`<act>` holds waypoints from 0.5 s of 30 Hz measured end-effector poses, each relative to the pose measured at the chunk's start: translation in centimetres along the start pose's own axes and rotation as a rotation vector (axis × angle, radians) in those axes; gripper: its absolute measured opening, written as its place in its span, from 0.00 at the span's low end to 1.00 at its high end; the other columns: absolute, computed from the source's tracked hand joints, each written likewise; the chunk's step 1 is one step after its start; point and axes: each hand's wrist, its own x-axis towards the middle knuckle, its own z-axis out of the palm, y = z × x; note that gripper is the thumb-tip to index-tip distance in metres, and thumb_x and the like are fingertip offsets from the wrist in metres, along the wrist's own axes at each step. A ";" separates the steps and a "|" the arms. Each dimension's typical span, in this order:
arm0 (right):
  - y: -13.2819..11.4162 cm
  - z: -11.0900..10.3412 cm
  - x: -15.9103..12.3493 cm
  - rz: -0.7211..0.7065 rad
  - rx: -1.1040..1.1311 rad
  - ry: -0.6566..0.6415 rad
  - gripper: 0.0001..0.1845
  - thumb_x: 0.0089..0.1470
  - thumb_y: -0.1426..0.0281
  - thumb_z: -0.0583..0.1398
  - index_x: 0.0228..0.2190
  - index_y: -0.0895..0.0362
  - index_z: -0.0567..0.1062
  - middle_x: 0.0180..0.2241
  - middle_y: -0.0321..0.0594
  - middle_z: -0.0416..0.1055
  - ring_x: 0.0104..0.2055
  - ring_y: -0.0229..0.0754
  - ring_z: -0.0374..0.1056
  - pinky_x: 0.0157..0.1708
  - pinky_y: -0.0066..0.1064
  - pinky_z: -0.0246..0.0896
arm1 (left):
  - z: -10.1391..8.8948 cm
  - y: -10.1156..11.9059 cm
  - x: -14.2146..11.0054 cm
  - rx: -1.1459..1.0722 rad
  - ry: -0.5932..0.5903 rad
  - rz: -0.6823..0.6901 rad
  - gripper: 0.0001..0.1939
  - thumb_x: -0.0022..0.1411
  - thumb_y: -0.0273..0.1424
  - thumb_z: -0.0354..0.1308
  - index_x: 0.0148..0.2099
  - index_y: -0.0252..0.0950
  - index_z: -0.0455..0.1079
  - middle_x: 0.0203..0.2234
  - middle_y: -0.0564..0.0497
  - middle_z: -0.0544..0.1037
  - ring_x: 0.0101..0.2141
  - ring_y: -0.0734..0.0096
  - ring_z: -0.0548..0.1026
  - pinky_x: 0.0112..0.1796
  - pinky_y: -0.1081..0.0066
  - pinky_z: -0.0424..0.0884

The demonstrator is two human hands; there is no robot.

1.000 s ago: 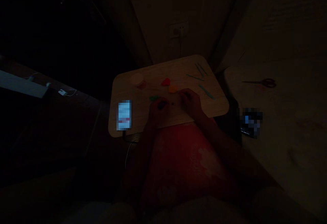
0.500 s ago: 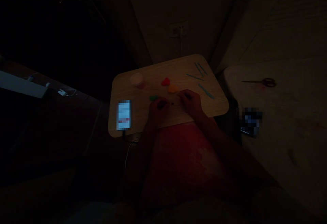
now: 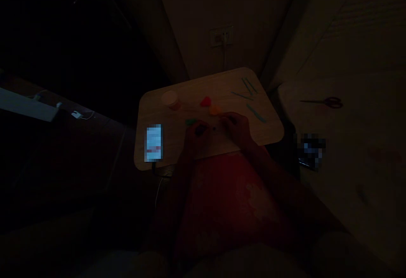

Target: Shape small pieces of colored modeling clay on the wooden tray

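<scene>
Wooden board [image 3: 222, 84] in near darkness, green modelling tools [image 3: 249, 85] at its far corner; left hand [image 3: 197, 136] and right hand [image 3: 236, 128] low on it, fingers [image 3: 233, 119] curled, any grip too dim to tell; small dark bit [image 3: 214, 129] between both hands, green lump [image 3: 191, 121] just beside the left.

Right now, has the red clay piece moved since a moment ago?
No, the red clay piece stays in the same spot, judged against the corner of the wooden board.

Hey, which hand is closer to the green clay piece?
Left. The left hand sits just below and right of the green clay piece; the right hand is farther off to its right.
</scene>
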 end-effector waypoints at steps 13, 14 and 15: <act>-0.3 -0.1 -0.1 -0.047 -0.052 -0.006 0.23 0.65 0.57 0.53 0.21 0.53 0.65 0.19 0.33 0.61 0.24 0.38 0.58 0.28 0.32 0.52 | -0.1 0.0 -0.1 -0.004 -0.001 -0.015 0.03 0.58 0.29 0.63 0.36 0.37 0.75 0.33 0.52 0.80 0.35 0.68 0.77 0.38 0.70 0.73; -0.3 -0.1 0.0 -0.057 -0.046 -0.004 0.21 0.65 0.58 0.53 0.22 0.53 0.66 0.20 0.33 0.62 0.25 0.38 0.59 0.28 0.32 0.53 | -0.1 0.0 -0.1 -0.001 -0.001 -0.011 0.03 0.58 0.29 0.63 0.37 0.37 0.75 0.33 0.52 0.80 0.34 0.68 0.77 0.38 0.70 0.73; -0.2 -0.1 0.0 -0.065 -0.041 0.000 0.18 0.64 0.59 0.54 0.24 0.53 0.67 0.22 0.33 0.64 0.26 0.38 0.60 0.29 0.32 0.55 | -0.1 0.1 -0.1 0.003 -0.002 -0.009 0.03 0.58 0.29 0.63 0.37 0.37 0.75 0.33 0.52 0.80 0.34 0.68 0.77 0.38 0.70 0.73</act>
